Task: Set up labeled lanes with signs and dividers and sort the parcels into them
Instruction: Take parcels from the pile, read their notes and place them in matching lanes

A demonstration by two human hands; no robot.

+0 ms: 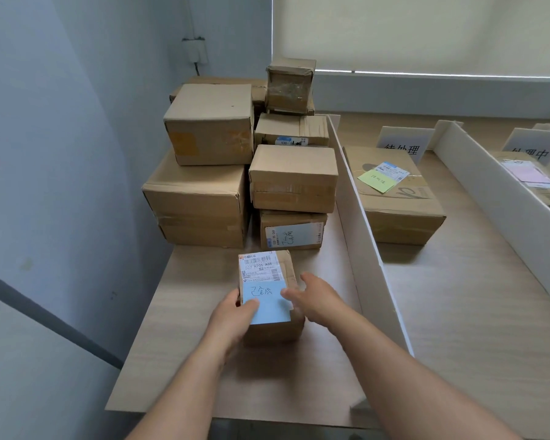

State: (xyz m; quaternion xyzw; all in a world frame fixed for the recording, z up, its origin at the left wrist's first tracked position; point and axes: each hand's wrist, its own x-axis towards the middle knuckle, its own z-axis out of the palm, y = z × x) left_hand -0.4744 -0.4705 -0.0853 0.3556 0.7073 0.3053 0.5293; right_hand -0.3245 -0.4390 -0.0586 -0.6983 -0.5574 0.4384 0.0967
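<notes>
A small cardboard parcel [283, 271] with a shipping label and a blue sticky note [267, 304] stands in the leftmost lane near me. My left hand [232, 315] grips its left side, thumb on the blue note. My right hand [311, 298] touches its right side, thumb on the note's edge. A white divider [359, 236] walls off this lane from the middle lane, where a large parcel [394, 198] with a green note lies below a white sign [402, 146]. A second divider [502, 195] and another sign [535, 147] mark the right lane.
Several stacked cardboard boxes [210, 125] fill the back of the left lane against the grey wall [61, 154]. A parcel with a pink note [534, 179] lies in the right lane. The wooden table's front edge [235, 416] is near me.
</notes>
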